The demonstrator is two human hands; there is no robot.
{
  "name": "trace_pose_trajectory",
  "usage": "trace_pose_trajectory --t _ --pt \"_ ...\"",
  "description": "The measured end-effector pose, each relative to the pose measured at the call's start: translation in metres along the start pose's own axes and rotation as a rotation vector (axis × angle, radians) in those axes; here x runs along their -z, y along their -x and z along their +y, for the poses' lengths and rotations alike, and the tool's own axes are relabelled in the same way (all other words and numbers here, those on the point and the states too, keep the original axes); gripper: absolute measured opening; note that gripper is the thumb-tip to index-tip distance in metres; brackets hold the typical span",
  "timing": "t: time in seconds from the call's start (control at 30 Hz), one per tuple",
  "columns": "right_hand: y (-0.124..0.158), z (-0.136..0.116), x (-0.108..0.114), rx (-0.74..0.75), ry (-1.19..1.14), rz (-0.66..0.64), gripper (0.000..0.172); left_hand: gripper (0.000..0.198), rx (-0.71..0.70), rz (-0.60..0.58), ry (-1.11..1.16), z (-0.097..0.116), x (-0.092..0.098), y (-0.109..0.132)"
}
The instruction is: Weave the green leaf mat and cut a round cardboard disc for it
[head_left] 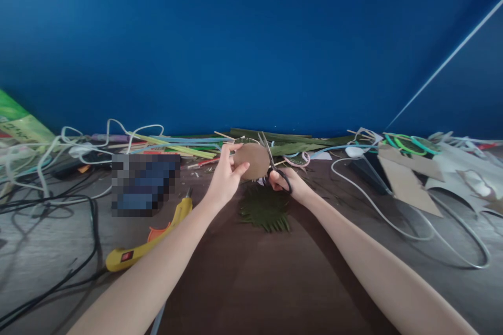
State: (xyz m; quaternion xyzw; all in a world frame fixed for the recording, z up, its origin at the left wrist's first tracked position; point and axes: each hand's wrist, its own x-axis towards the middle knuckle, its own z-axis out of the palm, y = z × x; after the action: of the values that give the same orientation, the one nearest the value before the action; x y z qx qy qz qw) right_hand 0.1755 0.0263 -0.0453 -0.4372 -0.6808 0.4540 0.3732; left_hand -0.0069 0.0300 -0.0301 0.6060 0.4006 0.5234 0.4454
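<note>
My left hand (228, 172) pinches a round brown cardboard disc (253, 161) by its left side, thumb in front and fingers behind. In my right hand (288, 182) is a pair of scissors (271, 154) with black handles, its blades parted and pointing up along the disc's right edge. Whether the blades touch the disc I cannot tell. Below both hands, a dark green piece with a fringed edge (265, 207) lies on the brown tabletop (251, 272).
A yellow glue gun (149, 243) lies left of my left forearm, near a blurred-out dark device (147, 186). White cables (43, 167) tangle at the far left. Long green strips (283, 138) line the blue wall (251, 47). Cardboard pieces (408, 180) lie at the right.
</note>
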Motion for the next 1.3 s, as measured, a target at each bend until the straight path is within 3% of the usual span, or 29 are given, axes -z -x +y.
trace_pose_trajectory --t 0.13,0.37,0.6,0.9,1.3 --pt "-0.0002 0.0028 0.0003 -0.033 0.017 0.028 0.067 0.038 -0.013 0.0 -0.023 0.0051 -0.0008 0.001" --pt "0.0017 0.0051 0.0006 0.112 -0.02 -0.053 0.064 0.041 0.015 0.026 0.012 0.0077 0.0001 -0.0009" --pt "0.0005 0.006 0.0001 0.11 -0.016 -0.097 0.063 0.038 0.019 0.023 0.0 0.0101 -0.0007 0.0005" --pt "-0.0017 0.0086 -0.0007 0.037 -0.022 -0.037 0.067 0.041 -0.056 0.028 -0.068 0.0003 0.0031 0.0001" --pt "-0.0022 0.0061 0.0005 -0.011 0.025 0.02 0.067 0.04 0.041 0.025 -0.006 0.0071 -0.0003 0.0002"
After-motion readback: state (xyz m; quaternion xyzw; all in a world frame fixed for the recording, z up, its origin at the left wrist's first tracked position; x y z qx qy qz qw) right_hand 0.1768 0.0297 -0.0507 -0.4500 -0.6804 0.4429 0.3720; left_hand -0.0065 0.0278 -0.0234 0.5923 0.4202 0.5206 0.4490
